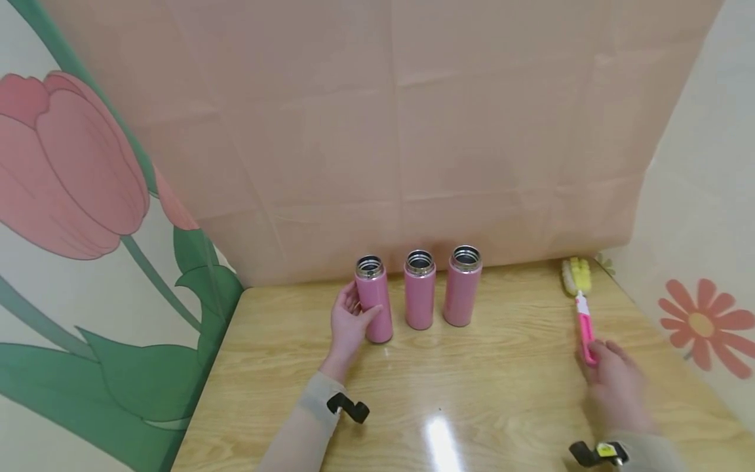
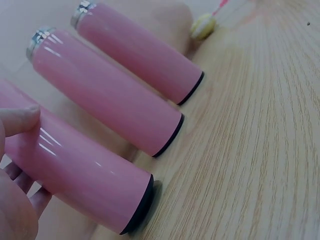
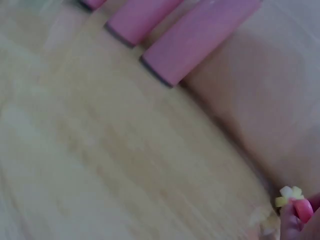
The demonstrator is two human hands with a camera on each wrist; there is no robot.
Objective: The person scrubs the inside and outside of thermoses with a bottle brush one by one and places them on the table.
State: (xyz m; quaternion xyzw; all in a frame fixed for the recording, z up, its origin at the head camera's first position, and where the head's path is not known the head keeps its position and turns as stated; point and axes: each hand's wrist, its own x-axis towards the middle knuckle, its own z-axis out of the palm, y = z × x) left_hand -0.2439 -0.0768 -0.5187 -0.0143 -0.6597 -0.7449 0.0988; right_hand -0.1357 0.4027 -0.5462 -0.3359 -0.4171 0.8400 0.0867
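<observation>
Three pink vacuum bottles with bare steel mouths stand in a row on the wooden table. My left hand grips the leftmost bottle, thumb across its front and fingers behind. Its base shows in the left wrist view, but I cannot tell whether it is fully on the table. Beside it are the middle bottle and the right bottle, both upright and untouched. Far to the right, my right hand holds a bottle brush by the end of its pink handle. The brush's yellow and white sponge head points away from me.
A pinkish sheet hangs behind the bottles along the back edge of the table. On the left is a wall with a painted tulip; on the right, a wall with a painted flower.
</observation>
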